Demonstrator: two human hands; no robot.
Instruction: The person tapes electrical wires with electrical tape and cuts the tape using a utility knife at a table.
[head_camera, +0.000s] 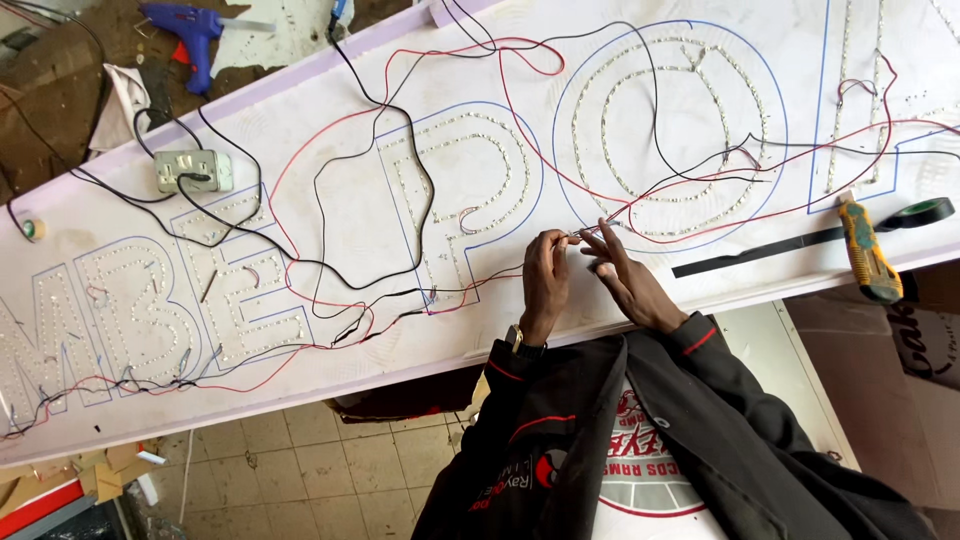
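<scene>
A long white sign board (330, 330) lies across the view, with large letter outlines drawn in blue and filled with rows of small lights. Red and black wires (400, 130) loop over it. My left hand (545, 280) and my right hand (622, 275) meet near the board's front edge, just below the round letter. Both pinch the ends of thin red and black wires (590, 235) between fingertips, the ends held together.
A yellow utility knife (866, 252) and a roll of black tape (925, 212) with a long strip pulled out lie at the right. A white socket box (192, 170) sits on the board at left. A blue glue gun (192, 30) lies beyond the far edge. Tiled floor is below.
</scene>
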